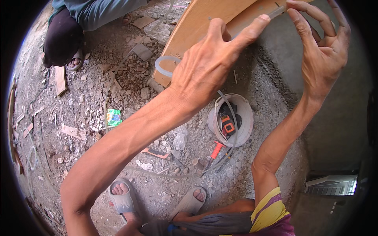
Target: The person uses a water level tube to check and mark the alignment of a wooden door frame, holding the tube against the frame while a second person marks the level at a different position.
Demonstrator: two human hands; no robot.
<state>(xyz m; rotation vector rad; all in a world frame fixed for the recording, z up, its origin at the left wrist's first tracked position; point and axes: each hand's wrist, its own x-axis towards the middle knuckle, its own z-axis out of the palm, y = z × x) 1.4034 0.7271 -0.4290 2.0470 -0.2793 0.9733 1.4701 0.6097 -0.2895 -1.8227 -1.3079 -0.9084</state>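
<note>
My left hand [208, 63] is closed around a clear plastic hose [277, 11], its index finger stretched along it against a wooden board [204, 27]. Behind my left wrist the hose makes a loop [164, 59]. At the upper right my right hand [325, 49] has thumb and index finger pinched at the hose's end, the other fingers raised and spread. A small dark mark shows on the board beside the fingertips. What lies under my left palm is hidden.
Below the hands stands a whitish bucket [247, 133] holding an orange-and-black tool. A red-handled chisel [215, 151] and an orange-handled saw [157, 153] lie near my feet. Rubble covers the ground. Another person's leg [63, 39] is at the upper left; a grey wall [334, 118] rises at right.
</note>
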